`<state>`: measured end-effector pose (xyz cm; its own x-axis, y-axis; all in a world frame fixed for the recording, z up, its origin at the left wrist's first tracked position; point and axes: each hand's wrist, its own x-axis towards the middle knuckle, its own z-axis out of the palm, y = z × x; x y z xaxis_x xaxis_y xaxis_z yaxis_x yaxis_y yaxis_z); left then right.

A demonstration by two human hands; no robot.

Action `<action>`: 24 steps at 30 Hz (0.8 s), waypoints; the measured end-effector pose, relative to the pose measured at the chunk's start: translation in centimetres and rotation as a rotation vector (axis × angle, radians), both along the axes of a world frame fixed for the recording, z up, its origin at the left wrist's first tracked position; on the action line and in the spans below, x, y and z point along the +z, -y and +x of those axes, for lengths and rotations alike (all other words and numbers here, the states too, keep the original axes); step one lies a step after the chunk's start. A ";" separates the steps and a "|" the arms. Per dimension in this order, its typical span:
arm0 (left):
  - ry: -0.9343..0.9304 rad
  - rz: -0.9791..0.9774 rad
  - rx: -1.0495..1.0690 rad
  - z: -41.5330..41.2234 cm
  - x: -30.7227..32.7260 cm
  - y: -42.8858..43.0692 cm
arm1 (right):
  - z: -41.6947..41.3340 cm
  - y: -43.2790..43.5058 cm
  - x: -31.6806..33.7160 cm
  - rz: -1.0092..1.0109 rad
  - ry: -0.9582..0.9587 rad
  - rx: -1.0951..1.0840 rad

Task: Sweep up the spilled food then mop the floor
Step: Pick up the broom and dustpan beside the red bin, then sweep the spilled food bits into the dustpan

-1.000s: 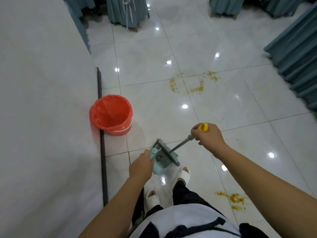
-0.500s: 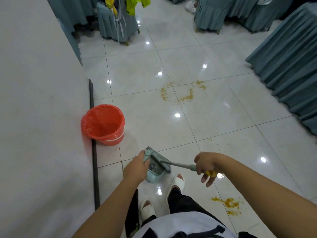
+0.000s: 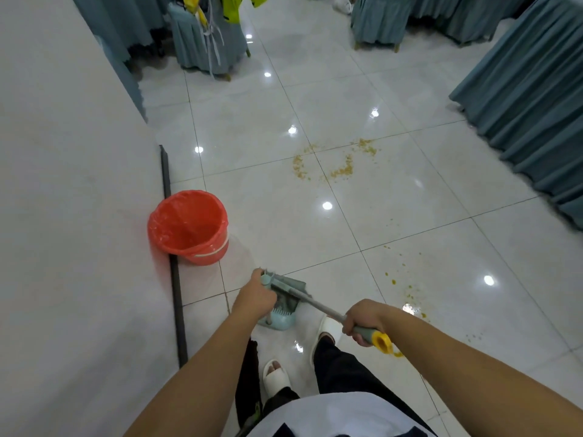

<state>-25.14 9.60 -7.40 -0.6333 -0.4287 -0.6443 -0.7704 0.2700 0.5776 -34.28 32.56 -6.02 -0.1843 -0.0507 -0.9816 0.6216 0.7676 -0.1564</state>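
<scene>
My right hand (image 3: 362, 320) grips the grey, yellow-tipped broom handle (image 3: 318, 305); my left hand (image 3: 255, 298) holds the pale-green dustpan (image 3: 280, 320).

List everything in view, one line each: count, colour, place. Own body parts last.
Round plastic bin with liner: one, red, against the left wall.
Spilled food crumbs: several patches, yellow, ahead and right of the feet.
Plastic dustpan: one, pale teal, before the feet.
Metal-handled broom: one, grey with yellow cap, head at the dustpan.
Glossy tiled floor: one, white, throughout.
Wall: one, white, left.
Cloth-covered chairs: at least two, blue-grey, far end.
Draped cloth: count unclear, blue-grey, right edge.
Garment: one, yellow-green, over a far chair.
Slippers: two, white, on the feet.
Left hand: one, grips the dustpan's top.
Right hand: one, grips the broom handle.
</scene>
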 end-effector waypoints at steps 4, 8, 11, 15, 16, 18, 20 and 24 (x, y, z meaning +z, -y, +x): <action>0.015 0.029 0.074 -0.6 -0.4 0.2 | -0.9 -2.3 1.7 -0.075 -0.020 -0.119; -0.005 -0.031 0.105 -1.8 -0.5 0.4 | -2.2 -5.5 2.6 -0.148 0.035 -0.363; -0.021 -0.059 0.106 -3.1 -0.1 -0.5 | -3.7 -7.1 3.2 -0.115 0.030 -0.365; -0.014 -0.065 0.103 -5.5 0.4 -2.8 | -7.1 -9.0 3.1 -0.062 -0.050 -0.378; -0.017 -0.057 0.115 -6.2 0.4 -3.3 | -7.9 -9.6 2.6 -0.051 -0.060 -0.387; -0.041 -0.031 0.163 -7.8 0.4 -3.9 | -9.4 -11.1 1.4 -0.038 -0.069 -0.416; -0.054 -0.013 0.229 -9.9 0.4 -4.3 | -11.0 -12.3 0.3 -0.038 -0.042 -0.430; -0.039 0.024 0.396 -14.4 0.5 -4.8 | -14.6 -13.5 -1.5 -0.036 0.061 -0.415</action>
<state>-39.50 14.39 -6.91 -0.4463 -0.6293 -0.6362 -0.7897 -0.0575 0.6108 -48.91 46.08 -7.51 -0.1377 -0.0186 -0.9903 0.8858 0.4451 -0.1315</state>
